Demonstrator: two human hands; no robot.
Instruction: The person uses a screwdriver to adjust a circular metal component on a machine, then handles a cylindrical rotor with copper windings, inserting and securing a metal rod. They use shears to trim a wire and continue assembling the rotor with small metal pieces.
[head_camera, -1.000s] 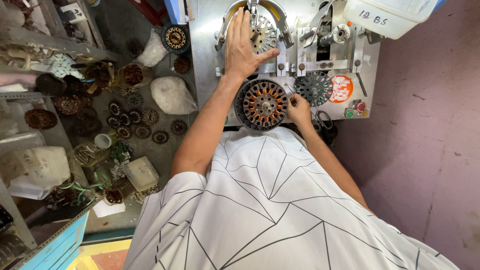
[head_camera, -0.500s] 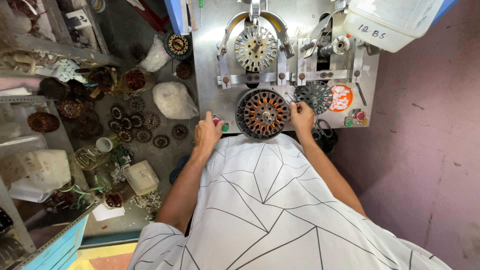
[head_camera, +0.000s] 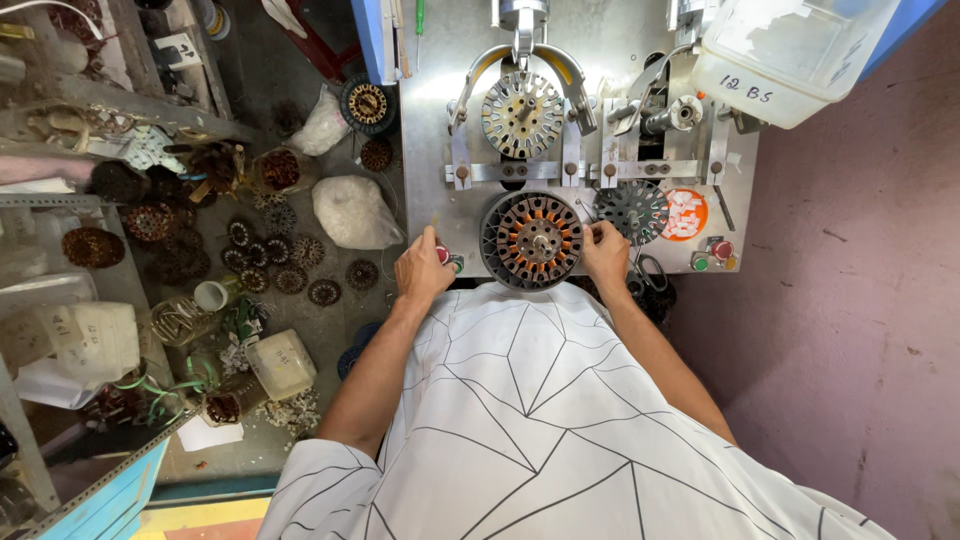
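On the shiny grey metal bench (head_camera: 440, 150) in front of the person sits a round wheel-shaped metal part with orange slots and dark teeth (head_camera: 532, 240). It lies flat near the front edge, right in the middle between the two hands. The left hand (head_camera: 424, 268) rests at the left front corner of the bench, with its fingers curled down over a small red and green button (head_camera: 446, 257). You cannot tell if it is pressing hard or just touching. The right hand (head_camera: 606, 252) is just beside the right rim of the round part, with its fingers bunched together at the tips, but what they pinch is too small to see. Above the round part stands a pale silver toothed disc (head_camera: 522, 114) held under a curved metal arm. To the right lies a dark grey toothed disc (head_camera: 632, 208), and next to it an orange round dish with little white bits (head_camera: 685, 214). A clear plastic tub (head_camera: 790, 55) sits at the top right corner. On the grey floor (head_camera: 330, 330) to the left lie many small dark round parts (head_camera: 280, 262) and a white plastic bag (head_camera: 355, 212).
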